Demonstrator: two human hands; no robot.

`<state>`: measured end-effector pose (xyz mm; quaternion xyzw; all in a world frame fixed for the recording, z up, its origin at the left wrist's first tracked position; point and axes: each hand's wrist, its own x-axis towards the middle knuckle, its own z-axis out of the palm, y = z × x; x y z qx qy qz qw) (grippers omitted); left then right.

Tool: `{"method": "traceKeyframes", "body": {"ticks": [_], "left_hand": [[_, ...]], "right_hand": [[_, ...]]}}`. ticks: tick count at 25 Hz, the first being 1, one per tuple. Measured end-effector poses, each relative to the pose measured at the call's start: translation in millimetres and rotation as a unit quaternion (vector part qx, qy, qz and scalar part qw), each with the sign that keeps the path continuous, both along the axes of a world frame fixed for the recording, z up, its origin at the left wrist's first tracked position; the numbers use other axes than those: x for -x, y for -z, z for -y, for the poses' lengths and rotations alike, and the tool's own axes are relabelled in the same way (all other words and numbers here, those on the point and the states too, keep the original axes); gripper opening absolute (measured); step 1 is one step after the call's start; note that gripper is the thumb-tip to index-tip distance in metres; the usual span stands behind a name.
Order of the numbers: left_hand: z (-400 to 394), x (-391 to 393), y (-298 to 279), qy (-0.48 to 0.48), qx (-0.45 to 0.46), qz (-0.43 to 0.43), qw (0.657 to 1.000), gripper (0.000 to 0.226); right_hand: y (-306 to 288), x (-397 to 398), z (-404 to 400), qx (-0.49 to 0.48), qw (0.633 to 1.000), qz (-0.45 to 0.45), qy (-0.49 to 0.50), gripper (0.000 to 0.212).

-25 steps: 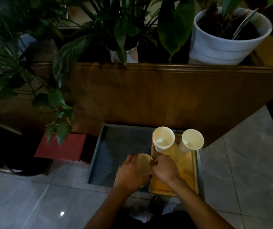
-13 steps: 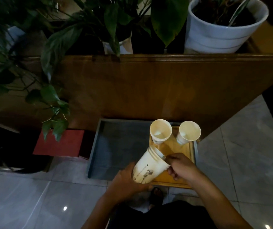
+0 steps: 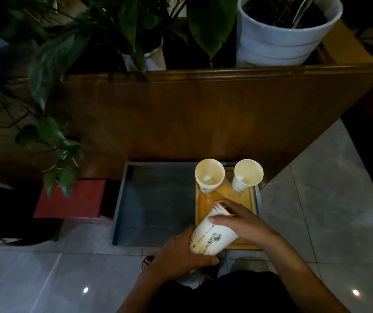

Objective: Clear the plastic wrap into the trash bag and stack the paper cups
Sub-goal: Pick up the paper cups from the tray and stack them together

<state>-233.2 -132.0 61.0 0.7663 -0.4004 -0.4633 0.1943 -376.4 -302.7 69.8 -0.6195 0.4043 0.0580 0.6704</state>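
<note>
A tilted stack of white paper cups [image 3: 212, 238] with a dark print lies between both hands above the near edge of a wooden tray [image 3: 246, 197]. My left hand [image 3: 181, 256] cups the stack's base from below. My right hand [image 3: 239, 220] grips its upper part near the rims. Two single paper cups stand upright at the tray's far end, one on the left [image 3: 209, 175] and one on the right [image 3: 247, 173]. No plastic wrap or trash bag shows in view.
The wooden tray rests in the right part of a larger grey tray [image 3: 156, 199] on the tiled floor. A wooden planter wall [image 3: 203, 114] rises behind. A red box [image 3: 72, 199] and a dark bin [image 3: 9, 208] sit at left. Leaves hang over them.
The cup stack went from upright between my hands to tilted and lifted. My right hand has moved from the rim to a grip over its upper side.
</note>
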Motion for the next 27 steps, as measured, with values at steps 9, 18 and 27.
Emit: {"method": "traceKeyframes", "body": {"ticks": [9, 18, 27], "left_hand": [[15.1, -0.5, -4.3, 0.014, 0.011, -0.002, 1.0, 0.086], [27.1, 20.3, -0.4, 0.02, 0.046, -0.026, 0.998, 0.077], [92.0, 44.6, -18.4, 0.031, 0.112, -0.02, 0.993, 0.047]], "right_hand": [[-6.8, 25.5, 17.7, 0.012, 0.998, 0.014, 0.067, 0.049], [-23.6, 46.9, 32.1, 0.012, 0.999, 0.009, 0.041, 0.03], [-45.8, 97.7, 71.6, 0.15, 0.981, -0.04, 0.112, 0.027]]}}
